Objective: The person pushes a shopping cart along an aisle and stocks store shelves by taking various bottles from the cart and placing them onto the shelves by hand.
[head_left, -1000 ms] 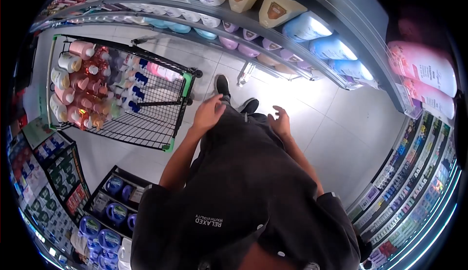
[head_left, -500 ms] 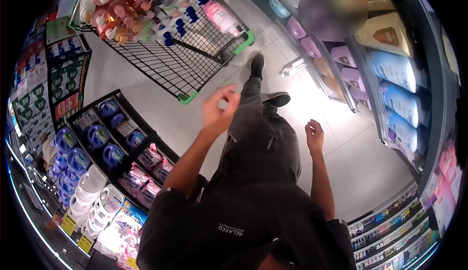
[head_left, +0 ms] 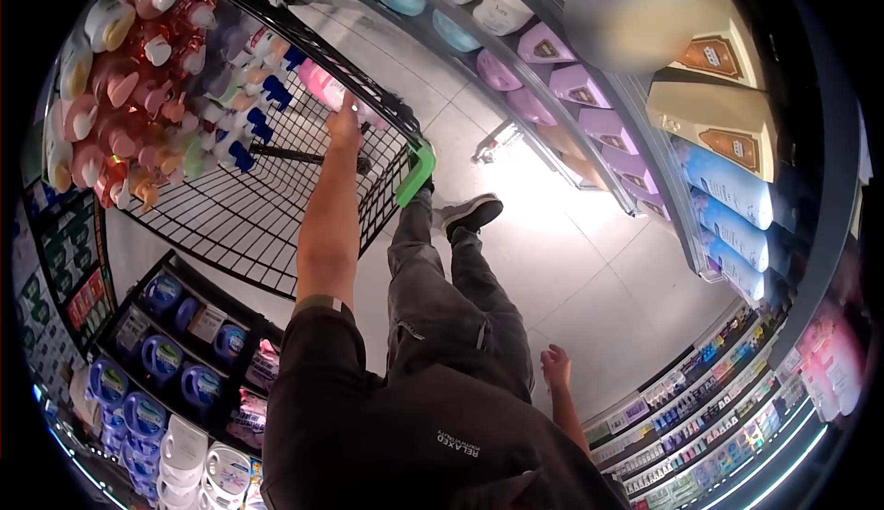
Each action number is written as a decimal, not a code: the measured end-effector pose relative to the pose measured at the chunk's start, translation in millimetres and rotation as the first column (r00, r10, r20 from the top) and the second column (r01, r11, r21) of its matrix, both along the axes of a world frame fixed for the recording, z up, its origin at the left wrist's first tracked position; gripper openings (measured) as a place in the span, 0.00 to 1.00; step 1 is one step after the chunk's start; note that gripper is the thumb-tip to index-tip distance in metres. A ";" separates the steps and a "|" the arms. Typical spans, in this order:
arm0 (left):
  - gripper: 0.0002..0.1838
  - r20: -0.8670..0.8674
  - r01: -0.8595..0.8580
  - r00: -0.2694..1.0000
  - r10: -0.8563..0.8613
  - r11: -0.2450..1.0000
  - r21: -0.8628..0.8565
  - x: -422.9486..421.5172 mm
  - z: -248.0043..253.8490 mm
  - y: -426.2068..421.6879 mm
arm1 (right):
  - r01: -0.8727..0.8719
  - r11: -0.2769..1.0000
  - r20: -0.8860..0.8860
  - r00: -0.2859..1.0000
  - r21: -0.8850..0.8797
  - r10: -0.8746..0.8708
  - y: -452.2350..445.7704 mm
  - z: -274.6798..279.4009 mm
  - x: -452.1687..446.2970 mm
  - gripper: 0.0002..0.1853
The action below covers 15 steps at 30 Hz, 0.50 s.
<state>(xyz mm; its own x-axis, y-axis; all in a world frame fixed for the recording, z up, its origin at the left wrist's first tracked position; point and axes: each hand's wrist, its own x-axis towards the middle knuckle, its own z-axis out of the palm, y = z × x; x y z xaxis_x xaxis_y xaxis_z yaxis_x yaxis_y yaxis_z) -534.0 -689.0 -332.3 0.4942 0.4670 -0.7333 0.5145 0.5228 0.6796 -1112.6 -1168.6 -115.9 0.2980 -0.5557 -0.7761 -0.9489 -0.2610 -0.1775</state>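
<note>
A black wire shopping cart [head_left: 235,266] with green corner pieces stands at the upper left. Inside it, a pink bottle [head_left: 322,85] lies at the side near the cart's rim. My left hand [head_left: 343,126] reaches over into the cart and closes on this bottle's lower part; some of its fingers are hidden. Beside the bottle stand several white bottles with dark blue triggers [head_left: 261,125]. Many pump bottles [head_left: 115,82] in pink and red fill the far left of the cart. Low by my right leg hangs my right hand [head_left: 555,365], open, with loosely bent fingers and nothing in it.
Shelves on the right hold purple bottles [head_left: 575,85], cream-coloured packs [head_left: 714,123] and blue packs [head_left: 727,206]. A black display rack [head_left: 189,326] with purple detergent jugs [head_left: 161,355] stands at the lower left. Tiled floor [head_left: 589,280] runs between them.
My left hand has moved from above the floor into the cart and onto the pink bottle. My view has shifted closer to the cart. My right hand has dropped lower.
</note>
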 end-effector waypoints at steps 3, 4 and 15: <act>0.33 -0.128 0.092 0.988 -0.086 0.995 0.047 8.1 -9.5 9.9 | 0.062 0.992 -0.035 0.998 0.107 -0.059 44.7 14.6 22.7 0.26; 0.33 -0.105 0.125 0.987 -0.123 0.992 0.016 7.4 -6.4 11.2 | 0.085 0.987 -0.023 0.996 0.138 -0.082 53.9 16.3 32.8 0.26; 0.37 -0.134 0.349 0.902 -0.411 0.876 -0.333 -37.6 58.5 95.5 | -0.104 0.979 0.226 0.972 0.174 0.063 100.2 5.9 168.0 0.27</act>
<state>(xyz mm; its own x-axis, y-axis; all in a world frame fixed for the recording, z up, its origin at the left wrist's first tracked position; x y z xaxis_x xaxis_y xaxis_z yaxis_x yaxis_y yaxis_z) -571.6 -593.4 -273.8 0.4220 0.0201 -0.9064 0.8195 0.4191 0.3909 -944.6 -1068.4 -110.0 0.5105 -0.3758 -0.7734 -0.8580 -0.2814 -0.4297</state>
